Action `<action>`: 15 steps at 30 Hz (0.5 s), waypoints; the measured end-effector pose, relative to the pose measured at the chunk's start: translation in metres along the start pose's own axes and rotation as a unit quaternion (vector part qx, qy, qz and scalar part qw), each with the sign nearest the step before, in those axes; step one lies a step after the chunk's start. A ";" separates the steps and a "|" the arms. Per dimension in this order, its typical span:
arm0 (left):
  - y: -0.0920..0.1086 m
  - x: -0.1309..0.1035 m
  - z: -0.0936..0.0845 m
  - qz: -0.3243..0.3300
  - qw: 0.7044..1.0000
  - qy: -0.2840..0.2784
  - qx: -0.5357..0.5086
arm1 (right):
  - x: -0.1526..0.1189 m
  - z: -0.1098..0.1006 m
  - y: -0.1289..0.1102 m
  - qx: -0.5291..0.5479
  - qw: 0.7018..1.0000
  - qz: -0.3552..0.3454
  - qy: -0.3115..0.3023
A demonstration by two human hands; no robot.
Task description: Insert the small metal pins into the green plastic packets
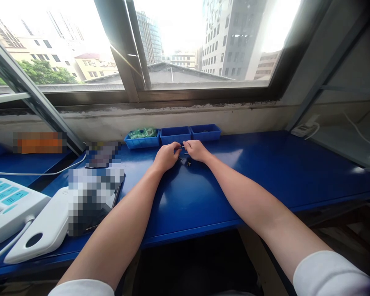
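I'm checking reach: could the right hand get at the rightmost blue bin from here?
Probably yes: the right hand is near the open, rightmost blue bin, and nothing visible stands between; but the hand seems to hold a thin dark rod.

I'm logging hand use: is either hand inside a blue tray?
No, the left hand and right hand are in front of the blue trays, holding a thin dark piece.

Bright window above pale wall and glossy blue table
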State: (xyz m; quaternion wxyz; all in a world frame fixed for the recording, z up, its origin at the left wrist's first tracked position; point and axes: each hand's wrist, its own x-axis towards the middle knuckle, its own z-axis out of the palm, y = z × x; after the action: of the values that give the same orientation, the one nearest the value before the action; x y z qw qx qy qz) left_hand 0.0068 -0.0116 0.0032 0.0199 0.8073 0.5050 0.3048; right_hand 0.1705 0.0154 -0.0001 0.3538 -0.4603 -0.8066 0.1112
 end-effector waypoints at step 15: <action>0.008 -0.001 -0.005 -0.054 0.999 0.003 0.000 | 0.001 -0.001 0.005 0.161 0.987 0.019 0.011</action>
State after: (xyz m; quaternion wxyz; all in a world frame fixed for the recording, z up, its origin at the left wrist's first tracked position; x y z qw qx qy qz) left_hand 0.0102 -0.0180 0.0096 0.0349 0.7781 0.5476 0.3057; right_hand 0.1741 0.0194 -0.0017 0.4302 -0.4141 -0.7650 0.2414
